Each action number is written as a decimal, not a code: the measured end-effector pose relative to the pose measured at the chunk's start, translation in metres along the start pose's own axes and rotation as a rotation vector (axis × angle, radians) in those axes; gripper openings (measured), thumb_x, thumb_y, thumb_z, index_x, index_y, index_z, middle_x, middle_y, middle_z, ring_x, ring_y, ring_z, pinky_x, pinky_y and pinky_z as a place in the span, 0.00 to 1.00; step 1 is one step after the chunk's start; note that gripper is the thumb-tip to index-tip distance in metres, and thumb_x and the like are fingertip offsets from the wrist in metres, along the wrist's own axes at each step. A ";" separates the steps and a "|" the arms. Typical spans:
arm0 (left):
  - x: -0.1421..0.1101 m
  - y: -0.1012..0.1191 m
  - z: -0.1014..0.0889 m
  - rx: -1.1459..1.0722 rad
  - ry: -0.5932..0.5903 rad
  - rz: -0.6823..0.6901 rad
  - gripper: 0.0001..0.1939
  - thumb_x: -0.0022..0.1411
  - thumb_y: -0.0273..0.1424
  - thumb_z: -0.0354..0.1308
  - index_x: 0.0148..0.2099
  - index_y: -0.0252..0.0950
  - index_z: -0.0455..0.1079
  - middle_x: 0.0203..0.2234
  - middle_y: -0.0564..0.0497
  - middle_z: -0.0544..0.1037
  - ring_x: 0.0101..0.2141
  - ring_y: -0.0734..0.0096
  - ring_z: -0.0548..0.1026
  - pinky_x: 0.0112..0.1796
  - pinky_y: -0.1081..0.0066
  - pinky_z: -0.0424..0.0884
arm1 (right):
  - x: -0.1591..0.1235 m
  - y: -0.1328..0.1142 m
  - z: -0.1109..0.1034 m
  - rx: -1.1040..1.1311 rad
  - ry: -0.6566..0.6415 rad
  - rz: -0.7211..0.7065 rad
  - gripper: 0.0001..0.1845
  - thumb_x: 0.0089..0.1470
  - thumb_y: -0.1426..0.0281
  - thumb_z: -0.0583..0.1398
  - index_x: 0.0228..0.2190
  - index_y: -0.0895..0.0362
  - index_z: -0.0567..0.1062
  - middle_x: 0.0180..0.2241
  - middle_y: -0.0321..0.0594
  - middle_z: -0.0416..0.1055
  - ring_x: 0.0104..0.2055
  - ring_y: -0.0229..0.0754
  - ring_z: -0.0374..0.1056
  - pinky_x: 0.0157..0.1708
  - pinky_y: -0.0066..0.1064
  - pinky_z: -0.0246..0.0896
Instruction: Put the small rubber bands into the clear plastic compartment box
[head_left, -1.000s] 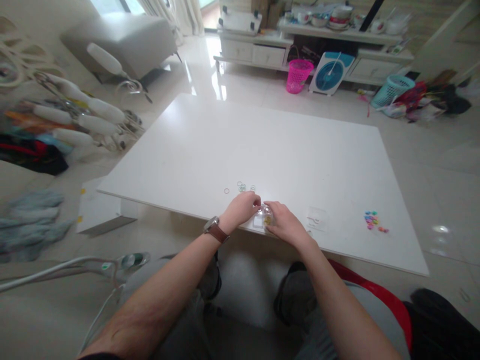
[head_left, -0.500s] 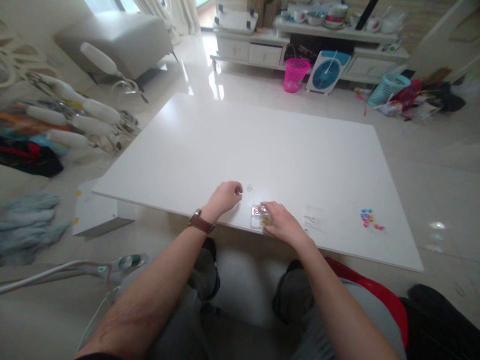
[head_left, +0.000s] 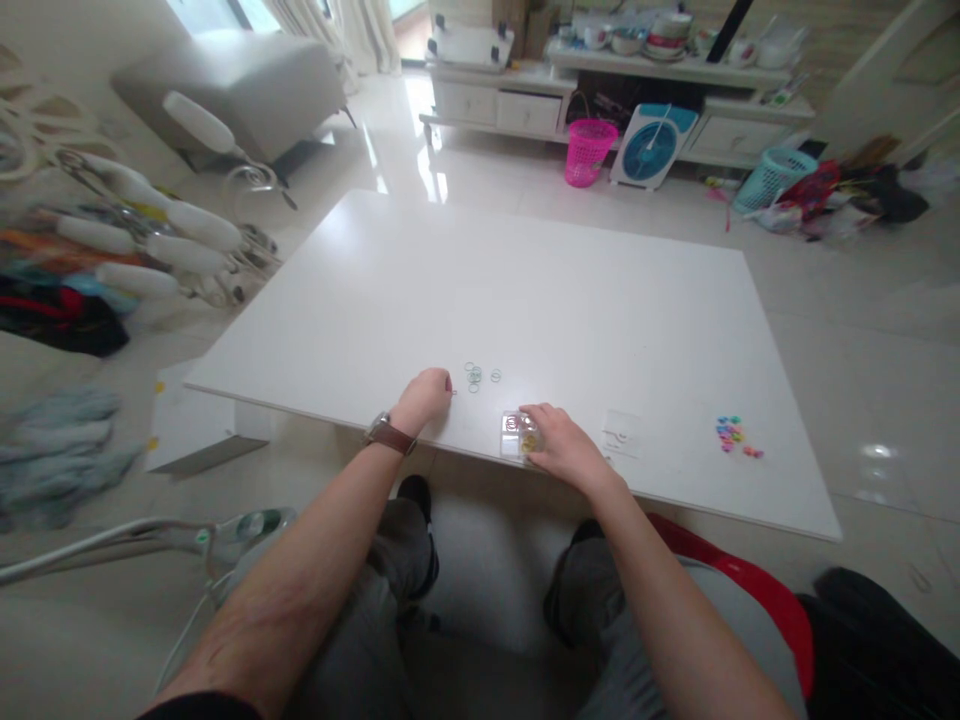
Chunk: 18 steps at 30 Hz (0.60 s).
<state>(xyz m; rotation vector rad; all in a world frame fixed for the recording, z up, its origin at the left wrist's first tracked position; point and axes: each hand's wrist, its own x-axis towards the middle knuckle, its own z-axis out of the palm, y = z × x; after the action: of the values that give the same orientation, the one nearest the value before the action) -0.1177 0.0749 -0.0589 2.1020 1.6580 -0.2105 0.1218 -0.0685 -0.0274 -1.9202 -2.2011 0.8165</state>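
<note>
Near the front edge of the white table (head_left: 570, 300), my left hand (head_left: 424, 400) is closed, fingertips low at the tabletop. A tiny thin thing shows at those fingertips, too small to make out. Just right of this hand lie several thin greenish rings (head_left: 474, 376), with another ring (head_left: 496, 376) slightly apart. My right hand (head_left: 562, 445) grips the right side of a small clear divided box (head_left: 511, 445). Reddish rings show in one compartment and yellowish pieces in another; the fingers cover part of it.
Right of my right hand lies a clear plastic bag (head_left: 622, 434) with a thin piece inside. Small colourful pieces (head_left: 731, 433) are scattered farther right. A red chair edge (head_left: 780, 600) is beside my leg, and a white box (head_left: 191, 420) stands below the table's left side.
My left hand has moved left, and the cluster of greenish rings it hid is now visible. My right hand stays on the clear box.
</note>
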 end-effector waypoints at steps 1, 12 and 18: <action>-0.001 0.002 -0.001 0.010 -0.037 -0.002 0.09 0.63 0.25 0.56 0.41 0.35 0.78 0.40 0.40 0.83 0.42 0.59 0.80 0.42 0.68 0.71 | -0.001 0.000 0.000 0.003 -0.001 0.002 0.36 0.50 0.79 0.63 0.60 0.58 0.66 0.56 0.48 0.69 0.57 0.50 0.65 0.58 0.40 0.63; -0.021 0.041 -0.018 -0.222 -0.133 0.304 0.06 0.61 0.27 0.58 0.36 0.33 0.77 0.33 0.45 0.83 0.34 0.66 0.78 0.36 0.71 0.70 | 0.001 -0.002 -0.005 0.000 -0.025 0.007 0.36 0.51 0.78 0.63 0.61 0.59 0.65 0.57 0.49 0.68 0.59 0.51 0.64 0.59 0.40 0.62; -0.037 0.070 0.002 -0.279 -0.021 0.468 0.07 0.60 0.24 0.58 0.35 0.34 0.78 0.31 0.46 0.82 0.33 0.66 0.77 0.38 0.70 0.71 | 0.003 -0.003 -0.001 0.012 -0.006 0.001 0.39 0.50 0.80 0.61 0.64 0.57 0.61 0.58 0.49 0.66 0.59 0.50 0.63 0.59 0.40 0.62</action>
<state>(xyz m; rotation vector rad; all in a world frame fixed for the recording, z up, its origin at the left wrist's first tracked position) -0.0602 0.0296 -0.0284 2.1831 1.0670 0.1390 0.1195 -0.0654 -0.0258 -1.9164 -2.1935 0.8345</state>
